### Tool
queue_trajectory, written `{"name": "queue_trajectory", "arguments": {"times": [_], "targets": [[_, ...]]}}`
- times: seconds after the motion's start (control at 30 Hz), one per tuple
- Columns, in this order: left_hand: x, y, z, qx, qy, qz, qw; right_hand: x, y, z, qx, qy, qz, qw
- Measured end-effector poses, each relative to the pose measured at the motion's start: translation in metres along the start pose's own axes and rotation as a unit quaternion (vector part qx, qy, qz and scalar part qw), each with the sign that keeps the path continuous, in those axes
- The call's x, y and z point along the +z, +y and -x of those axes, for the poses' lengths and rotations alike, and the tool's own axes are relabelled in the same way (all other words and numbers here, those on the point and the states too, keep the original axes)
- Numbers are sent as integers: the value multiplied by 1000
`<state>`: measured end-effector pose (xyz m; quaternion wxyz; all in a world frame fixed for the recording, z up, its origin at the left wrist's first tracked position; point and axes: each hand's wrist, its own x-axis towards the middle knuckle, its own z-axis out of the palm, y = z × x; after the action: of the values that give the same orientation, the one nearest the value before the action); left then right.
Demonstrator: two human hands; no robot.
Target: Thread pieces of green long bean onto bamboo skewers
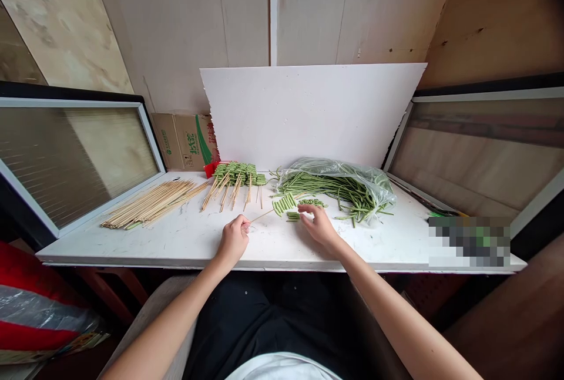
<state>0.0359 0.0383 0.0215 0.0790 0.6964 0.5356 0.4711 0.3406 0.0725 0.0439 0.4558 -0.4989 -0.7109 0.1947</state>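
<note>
My left hand [235, 239] is closed in a pinch around the blunt end of a bamboo skewer [263, 215]. Short green bean pieces [284, 204] sit side by side across the skewer's far part. Just right of them is my right hand [318, 225], its thumb and fingers apart, with nothing visible between them. More cut bean pieces [292, 215] lie on the white table beneath and beyond the right fingers, partly hidden. Finished-looking bean skewers [235, 174] are piled behind my left hand, sticks pointing toward me.
Bare bamboo skewers [152, 204] lie in a heap at the left. A clear plastic bag [339, 177] of long green beans rests at the back right. A cardboard box [185, 140] and a white board [308, 115] stand behind. Framed glass panels [83, 157] flank the table [185, 251].
</note>
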Motion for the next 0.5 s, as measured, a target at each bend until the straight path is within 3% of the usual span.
{"name": "queue_trajectory", "arguments": {"times": [0.1, 0.2, 0.5], "targets": [[0, 0, 0, -7, -5, -2, 1000, 6, 8, 3, -56, -30, 169, 984], [1, 1, 0, -9, -10, -3, 1000, 10, 8, 2, -79, -40, 264, 960], [2, 1, 1, 0, -16, -15, 1000, 15, 7, -7, -114, -54, 315, 941]]}}
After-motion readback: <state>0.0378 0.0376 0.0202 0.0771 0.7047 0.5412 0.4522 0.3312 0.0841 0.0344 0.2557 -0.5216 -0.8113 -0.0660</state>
